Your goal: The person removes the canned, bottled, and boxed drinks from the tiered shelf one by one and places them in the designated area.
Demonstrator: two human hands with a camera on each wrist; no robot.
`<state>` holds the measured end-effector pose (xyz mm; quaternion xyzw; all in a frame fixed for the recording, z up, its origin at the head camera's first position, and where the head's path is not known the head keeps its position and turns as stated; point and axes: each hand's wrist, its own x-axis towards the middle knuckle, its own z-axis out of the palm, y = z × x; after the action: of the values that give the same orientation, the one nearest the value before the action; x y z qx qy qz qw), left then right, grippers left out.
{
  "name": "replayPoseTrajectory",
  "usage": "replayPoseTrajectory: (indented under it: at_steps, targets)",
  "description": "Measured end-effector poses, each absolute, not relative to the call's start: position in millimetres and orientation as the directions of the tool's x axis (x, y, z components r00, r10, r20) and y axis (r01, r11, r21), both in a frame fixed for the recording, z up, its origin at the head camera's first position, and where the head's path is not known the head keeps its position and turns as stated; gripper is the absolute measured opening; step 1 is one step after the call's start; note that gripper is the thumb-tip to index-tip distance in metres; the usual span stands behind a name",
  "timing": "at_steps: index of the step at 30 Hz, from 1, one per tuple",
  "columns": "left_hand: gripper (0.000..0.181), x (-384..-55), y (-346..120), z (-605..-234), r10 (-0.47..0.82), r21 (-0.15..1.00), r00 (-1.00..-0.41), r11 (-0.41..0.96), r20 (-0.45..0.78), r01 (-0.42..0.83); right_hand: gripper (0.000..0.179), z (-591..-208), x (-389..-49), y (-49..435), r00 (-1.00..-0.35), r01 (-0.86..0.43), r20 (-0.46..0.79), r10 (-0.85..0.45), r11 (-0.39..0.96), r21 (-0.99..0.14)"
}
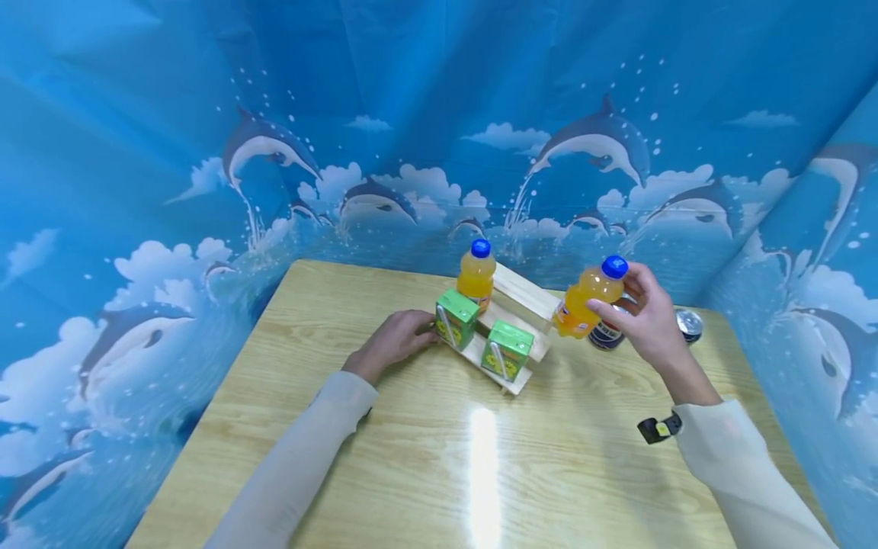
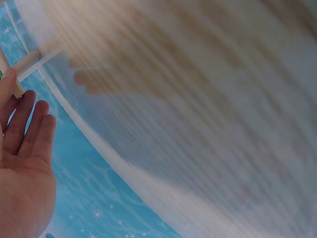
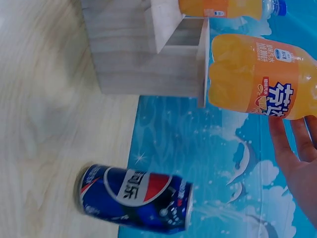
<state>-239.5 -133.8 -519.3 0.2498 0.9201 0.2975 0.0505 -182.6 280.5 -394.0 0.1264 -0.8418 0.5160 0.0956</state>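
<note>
My right hand (image 1: pixel 648 316) grips an orange soda bottle (image 1: pixel 588 297) with a blue cap, tilted in the air beside the right end of a stepped wooden rack (image 1: pixel 524 296). In the right wrist view that bottle (image 3: pixel 260 77) is just off the rack's upper step (image 3: pixel 202 64). My left hand (image 1: pixel 398 339) is at the rack's left end, thumb and a finger pinching its edge; in the left wrist view the other fingers (image 2: pixel 42 134) are extended. Another orange soda bottle (image 1: pixel 476 276) stands on the rack's middle step. Two green juice boxes (image 1: pixel 456 319) stand on the lowest step.
Behind my right hand, a dark blue cola can (image 1: pixel 607 335) stands on the wooden table (image 1: pixel 411 465). Another can (image 1: pixel 689 325) is farther right, near the table's back edge. A blue dolphin-print curtain (image 1: pixel 425 114) surrounds the back and sides.
</note>
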Motion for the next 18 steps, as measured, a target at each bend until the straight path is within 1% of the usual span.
replayPoseTrajectory:
  at_steps: [4,10,18]
  targets:
    - [0.035,-239,-134,-520,0.489,0.575,-0.870,0.698,0.053,0.428,0.055,-398,-179,289,-0.953,-0.302,0.287,-0.102,0.443,-0.844]
    - [0.034,-239,-134,-519,0.483,0.582,-0.875,0.699,0.047,0.417,0.056,-401,-174,300,-0.946,-0.322,0.309,-0.102,0.423,-0.847]
    - [0.034,-239,-134,-520,0.479,0.579,-0.876,0.702,0.047,0.415,0.056,-410,-166,313,-0.944,-0.323,0.319,-0.084,0.440,-0.838]
